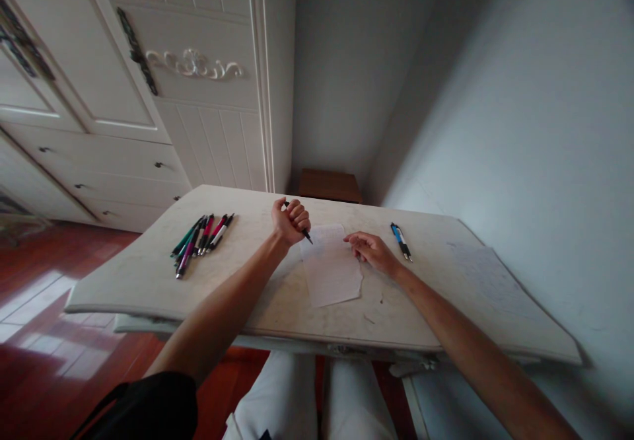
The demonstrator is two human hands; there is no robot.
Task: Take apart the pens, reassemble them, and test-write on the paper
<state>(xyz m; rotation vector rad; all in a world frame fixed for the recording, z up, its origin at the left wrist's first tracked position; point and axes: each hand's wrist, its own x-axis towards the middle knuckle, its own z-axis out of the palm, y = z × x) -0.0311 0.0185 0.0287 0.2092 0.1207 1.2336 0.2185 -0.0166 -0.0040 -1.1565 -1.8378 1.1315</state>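
Observation:
A dark pen [308, 236] is gripped in my left hand [292, 220], whose fingers are curled round it in a fist. Its tip slants down to the right over the top left part of a sheet of paper [331, 275]. The sheet lies on the table in front of me, with faint lines on it and an uneven right edge. At the upper right edge of that sheet rests my right hand [369, 250], its index finger reaching left and the other fingers loosely bent. I see nothing held in it.
Several pens [201, 238] in green, purple, red and black lie piled on the left of the white table [267, 314]. A couple of blue and black pens [401, 242] lie on the right. Beyond stand a white cabinet [212, 129] and a brown wooden piece [329, 184]; a wall [545, 129] borders the right.

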